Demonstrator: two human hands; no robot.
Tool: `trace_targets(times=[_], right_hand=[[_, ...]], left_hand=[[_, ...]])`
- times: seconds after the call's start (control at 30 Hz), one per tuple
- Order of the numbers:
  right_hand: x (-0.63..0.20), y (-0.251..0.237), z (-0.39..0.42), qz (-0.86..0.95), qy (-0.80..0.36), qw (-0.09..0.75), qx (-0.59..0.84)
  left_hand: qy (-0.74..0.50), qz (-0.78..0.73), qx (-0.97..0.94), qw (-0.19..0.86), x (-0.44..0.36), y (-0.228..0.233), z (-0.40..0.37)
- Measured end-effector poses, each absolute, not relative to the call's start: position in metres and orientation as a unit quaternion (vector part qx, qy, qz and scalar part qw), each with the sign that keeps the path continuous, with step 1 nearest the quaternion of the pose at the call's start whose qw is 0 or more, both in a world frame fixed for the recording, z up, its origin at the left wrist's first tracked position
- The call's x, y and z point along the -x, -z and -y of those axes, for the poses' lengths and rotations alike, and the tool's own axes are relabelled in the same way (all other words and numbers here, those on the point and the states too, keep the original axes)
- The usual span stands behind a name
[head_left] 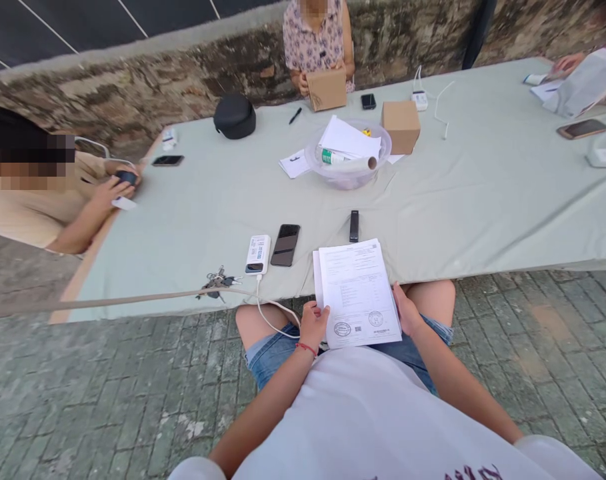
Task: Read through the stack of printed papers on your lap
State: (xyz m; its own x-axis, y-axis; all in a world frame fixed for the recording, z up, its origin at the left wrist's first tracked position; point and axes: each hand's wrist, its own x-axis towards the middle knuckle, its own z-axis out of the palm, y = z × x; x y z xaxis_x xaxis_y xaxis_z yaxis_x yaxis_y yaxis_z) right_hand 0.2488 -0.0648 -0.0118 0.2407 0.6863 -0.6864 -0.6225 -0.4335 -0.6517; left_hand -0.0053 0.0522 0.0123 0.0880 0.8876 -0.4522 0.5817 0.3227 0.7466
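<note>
Head view, lower middle of the frame: a stack of printed papers [359, 293] sits half on the near edge of the surface [483, 200] and half over the person's lap, and both hands are on it. Left hand [313, 323] pinches the lower left corner, fingers curled closed on the sheets with the thumb on top. Right hand [407, 312] presses flat along the right edge, fingers hidden under the paper, so how far they wrap I cannot tell.

These sheets look light and floppy, several loose pages, a second sheet peeking out on the left. They should bend and slide over one another easily, so my read is that gripping the two long edges, or squaring the stack against the surface, keeps it together; red stamps near the bottom edge are best left unsmudged.

Just above the papers: a small black stick [354, 225], a dark phone [285, 245] and a white power bank [257, 254] with a cable trailing off the edge, keys [217, 280] to its left.

Further up, centre: a clear plastic bowl [343, 175] holding folded white sheets, a rolled paper and a green-and-white tube. Right of it stands a closed cardboard box [401, 125]; its contents are not visible. A person at the top holds another box [327, 89].
</note>
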Motion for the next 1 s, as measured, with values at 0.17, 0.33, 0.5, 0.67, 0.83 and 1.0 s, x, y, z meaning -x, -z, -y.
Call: trace_targets(times=[0.17,0.33,0.5,0.67,0.83,1.0], right_hand=[[-0.248,0.001,0.061,0.039,-0.667,0.528,0.524],[-0.238,0.0,0.054,0.044,-0.681,0.502,0.531],[-0.24,-0.014,0.051,0.083,-0.65,0.513,0.554],[-0.264,-0.059,0.034,0.201,-0.567,0.541,0.588],[-0.288,-0.103,-0.002,0.334,-0.441,0.569,0.608],[-0.312,-0.113,-0.02,0.422,-0.392,0.531,0.621]], left_hand=[[-0.229,-0.695,-0.527,0.432,0.0,-0.009,-0.058],[-0.229,-0.569,-0.459,0.643,-0.013,-0.014,-0.061],[-0.279,-0.518,-0.404,0.7,-0.021,-0.023,-0.062],[-0.347,-0.435,-0.446,0.701,-0.042,-0.053,-0.09],[-0.434,-0.352,-0.547,0.624,-0.069,-0.097,-0.134],[-0.386,-0.314,-0.661,0.562,-0.07,-0.113,-0.155]])
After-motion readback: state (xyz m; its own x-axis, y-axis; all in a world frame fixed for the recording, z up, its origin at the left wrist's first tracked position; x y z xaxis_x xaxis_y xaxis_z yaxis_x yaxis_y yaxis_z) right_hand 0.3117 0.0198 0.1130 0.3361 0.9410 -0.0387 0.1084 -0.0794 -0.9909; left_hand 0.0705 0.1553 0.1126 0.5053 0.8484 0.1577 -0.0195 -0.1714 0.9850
